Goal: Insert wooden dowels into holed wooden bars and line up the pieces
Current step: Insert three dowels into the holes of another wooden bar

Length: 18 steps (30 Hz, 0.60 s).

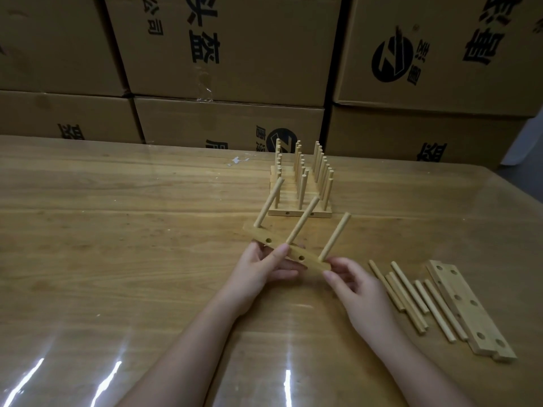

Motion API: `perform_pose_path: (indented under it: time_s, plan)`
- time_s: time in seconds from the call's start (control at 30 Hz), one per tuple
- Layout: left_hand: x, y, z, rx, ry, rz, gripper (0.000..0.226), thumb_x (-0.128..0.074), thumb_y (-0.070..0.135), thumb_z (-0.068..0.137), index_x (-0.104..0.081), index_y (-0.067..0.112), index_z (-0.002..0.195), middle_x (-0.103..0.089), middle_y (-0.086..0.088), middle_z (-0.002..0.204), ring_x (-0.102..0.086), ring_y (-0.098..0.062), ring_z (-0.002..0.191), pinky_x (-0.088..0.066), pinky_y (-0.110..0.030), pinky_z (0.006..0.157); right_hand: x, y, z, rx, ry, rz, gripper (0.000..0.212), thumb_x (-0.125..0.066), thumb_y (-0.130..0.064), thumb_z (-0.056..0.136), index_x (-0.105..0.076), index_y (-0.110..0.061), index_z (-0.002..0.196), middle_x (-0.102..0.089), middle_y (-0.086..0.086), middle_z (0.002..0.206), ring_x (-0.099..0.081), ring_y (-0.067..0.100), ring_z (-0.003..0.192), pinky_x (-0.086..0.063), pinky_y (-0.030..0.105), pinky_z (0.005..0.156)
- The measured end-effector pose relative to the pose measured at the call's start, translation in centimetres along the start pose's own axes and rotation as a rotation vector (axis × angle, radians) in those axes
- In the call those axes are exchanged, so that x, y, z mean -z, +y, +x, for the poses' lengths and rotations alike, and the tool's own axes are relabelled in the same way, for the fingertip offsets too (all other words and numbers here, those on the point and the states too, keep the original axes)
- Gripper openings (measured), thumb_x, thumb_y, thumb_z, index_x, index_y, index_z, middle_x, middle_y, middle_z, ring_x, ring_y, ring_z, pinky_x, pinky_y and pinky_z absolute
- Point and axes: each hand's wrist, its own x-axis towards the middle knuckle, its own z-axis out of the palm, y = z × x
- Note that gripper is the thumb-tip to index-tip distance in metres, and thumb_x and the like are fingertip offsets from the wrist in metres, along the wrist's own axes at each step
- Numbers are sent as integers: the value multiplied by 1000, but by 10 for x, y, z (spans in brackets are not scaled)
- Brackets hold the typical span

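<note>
I hold a holed wooden bar (299,257) above the table, tilted away from me, with three dowels (302,221) standing in it. My left hand (258,270) grips the bar near its middle, thumb on the front face. My right hand (357,289) pinches the bar's right end under the third dowel. Behind it, several finished bars with dowels (299,189) stand lined up side by side. Loose dowels (411,295) and bare holed bars (470,309) lie on the table to the right.
The wooden table (117,230) has a glossy clear cover. Stacked cardboard boxes (223,54) form a wall along the far edge. A small white scrap (238,160) lies near the back.
</note>
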Motion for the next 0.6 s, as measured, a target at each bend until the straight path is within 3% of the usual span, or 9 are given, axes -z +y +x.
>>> perform_pose_path:
  time_s: [0.1,0.17,0.27,0.37,0.5,0.6]
  plan:
    - [4,5,1,-44,160,-5,31,-66,9,80,-57,3,109,-70,-14,94,-72,-22,80,-57,-25,64,12,7,7,18,51,-69,21,-61,-19,87,-62,-27,107,-61,-12,95,-57,-4,84,-42,5,68]
    - [14,6,3,-79,260,126,26,-67,6,82,-59,16,105,-65,-11,90,-67,-16,77,-55,-22,65,19,13,11,44,58,-172,23,-60,-20,88,-64,-21,110,-55,-9,101,-54,1,88,-39,8,71]
    - [29,4,2,-70,240,723,18,-70,23,84,-61,30,98,-65,-7,92,-60,-18,90,-51,-27,81,21,20,14,67,16,-404,28,-57,-24,90,-63,-17,116,-46,-5,105,-49,9,93,-37,19,77]
    - [33,-2,1,-152,192,1119,22,-73,31,81,-67,20,99,-55,4,89,-49,-18,96,-40,-26,85,19,24,15,63,42,-570,30,-55,-25,91,-60,-16,119,-43,-5,103,-46,8,88,-37,20,74]
    - [30,1,0,-95,161,1166,37,-69,36,83,-67,16,114,-54,3,98,-45,-16,102,-41,-33,93,17,25,17,35,32,-618,35,-54,-25,91,-54,-21,126,-50,-6,109,-50,9,91,-33,17,70]
    - [30,5,-2,-85,131,1196,40,-68,37,84,-61,22,121,-54,6,100,-45,-13,102,-43,-33,92,17,24,16,30,41,-576,41,-56,-26,89,-48,-25,129,-49,-13,100,-45,1,78,-29,11,59]
